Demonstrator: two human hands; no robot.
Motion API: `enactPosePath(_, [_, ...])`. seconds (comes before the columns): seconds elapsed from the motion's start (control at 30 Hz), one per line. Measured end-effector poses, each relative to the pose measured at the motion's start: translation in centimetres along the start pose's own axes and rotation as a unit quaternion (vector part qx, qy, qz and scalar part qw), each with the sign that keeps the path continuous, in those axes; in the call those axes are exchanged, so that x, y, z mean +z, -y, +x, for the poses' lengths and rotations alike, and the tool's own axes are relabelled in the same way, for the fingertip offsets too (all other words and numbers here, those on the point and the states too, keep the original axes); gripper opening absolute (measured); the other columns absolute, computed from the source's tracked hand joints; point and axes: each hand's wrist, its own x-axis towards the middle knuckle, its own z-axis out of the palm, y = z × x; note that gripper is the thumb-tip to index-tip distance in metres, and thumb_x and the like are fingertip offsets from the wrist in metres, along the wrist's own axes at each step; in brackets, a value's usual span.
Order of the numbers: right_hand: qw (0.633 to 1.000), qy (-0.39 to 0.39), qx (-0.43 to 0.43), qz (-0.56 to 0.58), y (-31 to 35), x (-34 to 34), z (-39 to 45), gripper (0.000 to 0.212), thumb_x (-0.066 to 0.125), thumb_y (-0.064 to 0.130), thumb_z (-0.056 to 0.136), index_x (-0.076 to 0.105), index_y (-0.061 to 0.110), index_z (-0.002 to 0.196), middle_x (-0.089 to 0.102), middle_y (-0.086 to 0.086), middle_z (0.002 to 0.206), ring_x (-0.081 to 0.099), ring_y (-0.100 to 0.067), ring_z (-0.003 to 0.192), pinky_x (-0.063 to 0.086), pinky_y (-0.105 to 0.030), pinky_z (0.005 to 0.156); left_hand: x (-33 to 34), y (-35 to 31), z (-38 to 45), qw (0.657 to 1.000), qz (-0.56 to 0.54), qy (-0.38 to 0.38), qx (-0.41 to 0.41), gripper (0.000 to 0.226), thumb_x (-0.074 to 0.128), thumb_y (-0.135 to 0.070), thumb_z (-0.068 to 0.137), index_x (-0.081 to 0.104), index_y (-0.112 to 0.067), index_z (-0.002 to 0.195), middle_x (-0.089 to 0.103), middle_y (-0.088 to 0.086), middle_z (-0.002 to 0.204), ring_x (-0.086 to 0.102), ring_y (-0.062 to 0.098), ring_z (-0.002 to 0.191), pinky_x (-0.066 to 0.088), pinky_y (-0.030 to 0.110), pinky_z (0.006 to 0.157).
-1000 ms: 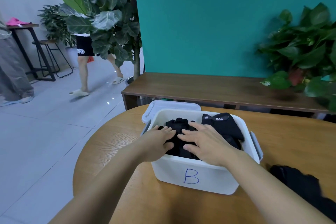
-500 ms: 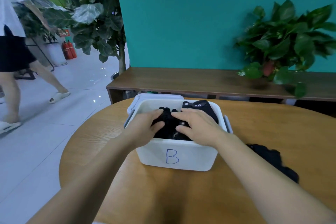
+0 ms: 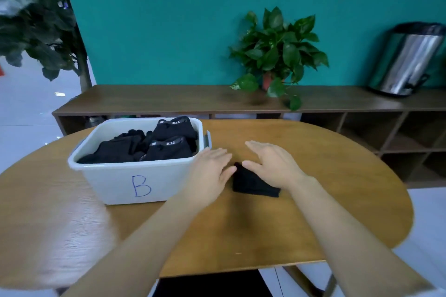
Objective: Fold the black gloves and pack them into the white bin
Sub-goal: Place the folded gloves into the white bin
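Observation:
The white bin [image 3: 113,176], marked with a blue "B", stands on the round wooden table [image 3: 325,200] at the left and holds several folded black gloves [image 3: 154,144]. To its right a loose black glove [image 3: 251,183] lies on the table. My left hand [image 3: 212,171] is beside the bin's right wall, fingers straight, its fingertips at the glove's left edge. My right hand [image 3: 272,164] hovers over or rests on the glove's upper part, fingers straight; it hides part of the glove.
A low wooden shelf unit [image 3: 169,99] runs behind the table along the teal wall. On it stand a potted green plant [image 3: 277,55] and a steel urn [image 3: 407,60]. A large leafy plant [image 3: 36,19] is at the far left.
Both hands have left the bin and moved right to the loose glove on the table. The view has swung to the right.

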Motion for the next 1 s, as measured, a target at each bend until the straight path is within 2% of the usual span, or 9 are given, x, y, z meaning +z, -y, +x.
enactPosePath(0.07, [1.0, 0.007, 0.026, 0.007, -2.3, 0.8, -1.0, 0.062, 0.05, 0.042, 0.099, 0.029, 0.018, 0.152, 0.031, -0.003, 0.157, 0.029, -0.019, 0.144, 0.029, -0.033, 0.115, 2.3, -1.2, 0.6, 0.998, 0.041, -0.023, 0.041, 0.03, 0.059, -0.025, 0.094, 0.071, -0.004, 0.11, 0.068, 0.014, 0.119, 0.058, 0.031, 0.122, 0.023, 0.039, 0.116])
enactPosePath(0.1, [0.999, 0.011, 0.035, 0.01, -3.3, 1.3, -1.3, 0.061, 0.049, 0.041, 0.099, 0.03, 0.017, 0.152, 0.031, -0.003, 0.157, 0.029, -0.019, 0.144, 0.029, -0.033, 0.114, 3.2, -1.8, 1.0, 0.998, 0.045, -0.012, 0.05, 0.03, 0.06, -0.022, 0.095, 0.068, -0.006, 0.119, 0.063, 0.013, 0.129, 0.051, 0.028, 0.131, 0.016, 0.038, 0.118])
enactPosePath(0.17, [0.998, 0.021, 0.05, 0.021, -4.9, 2.6, -1.5, 0.06, 0.049, 0.039, 0.1, 0.03, 0.016, 0.152, 0.031, -0.004, 0.157, 0.029, -0.019, 0.144, 0.029, -0.032, 0.114, 5.2, -2.6, 1.7, 0.999, 0.034, 0.025, 0.028, 0.038, 0.048, -0.026, 0.102, 0.055, -0.011, 0.137, 0.047, 0.008, 0.148, 0.032, 0.02, 0.144, 0.006, 0.03, 0.12])
enactPosePath(0.23, [0.997, 0.037, 0.066, 0.035, -6.0, 4.0, -1.3, 0.06, 0.048, 0.039, 0.1, 0.028, 0.017, 0.153, 0.029, -0.003, 0.158, 0.028, -0.019, 0.145, 0.028, -0.034, 0.114, 7.0, -2.5, 2.7, 0.997, 0.029, 0.067, -0.013, 0.043, 0.041, -0.028, 0.104, 0.046, -0.013, 0.144, 0.036, 0.007, 0.155, 0.023, 0.018, 0.147, 0.007, 0.028, 0.119])
enactPosePath(0.37, [0.99, 0.078, 0.101, 0.067, -7.7, 6.6, 0.2, 0.062, 0.045, 0.039, 0.102, 0.019, 0.019, 0.155, 0.018, -0.003, 0.162, 0.021, -0.02, 0.147, 0.025, -0.037, 0.117, 9.8, -1.3, 4.4, 0.988, -0.001, 0.134, -0.083, 0.047, 0.037, -0.026, 0.106, 0.033, -0.012, 0.151, 0.025, 0.009, 0.16, 0.014, 0.021, 0.15, 0.019, 0.032, 0.119])
enactPosePath(0.5, [0.985, 0.09, 0.113, 0.098, -8.2, 8.1, 2.2, 0.061, 0.04, 0.036, 0.104, 0.013, 0.02, 0.156, 0.005, -0.001, 0.164, 0.007, -0.017, 0.15, 0.015, -0.034, 0.119, 11.7, 0.0, 5.8, 0.979, -0.031, 0.159, -0.121, 0.052, 0.033, -0.024, 0.107, 0.018, -0.015, 0.155, 0.006, 0.006, 0.164, -0.002, 0.017, 0.151, 0.016, 0.033, 0.12])
enactPosePath(0.63, [0.98, 0.108, 0.118, 0.122, -8.1, 9.5, 3.0, 0.057, 0.035, 0.033, 0.106, 0.011, 0.021, 0.156, 0.0, 0.0, 0.164, 0.004, -0.015, 0.15, 0.014, -0.033, 0.118, 13.1, 0.5, 6.0, 0.972, -0.06, 0.183, -0.133, 0.053, 0.028, -0.026, 0.108, 0.011, -0.014, 0.156, 0.006, 0.006, 0.164, -0.001, 0.016, 0.151, 0.011, 0.031, 0.121])
enactPosePath(1.0, [0.981, 0.107, 0.096, 0.13, -4.7, 11.0, -2.0, 0.055, 0.024, 0.035, 0.107, 0.003, 0.022, 0.156, -0.005, 0.004, 0.164, -0.004, -0.01, 0.149, 0.006, -0.028, 0.119, 12.2, 0.0, -0.5, 0.976, -0.068, 0.157, -0.135, 0.054, 0.025, -0.03, 0.107, 0.007, -0.015, 0.156, 0.005, 0.0, 0.164, -0.005, 0.011, 0.15, 0.007, 0.025, 0.121])
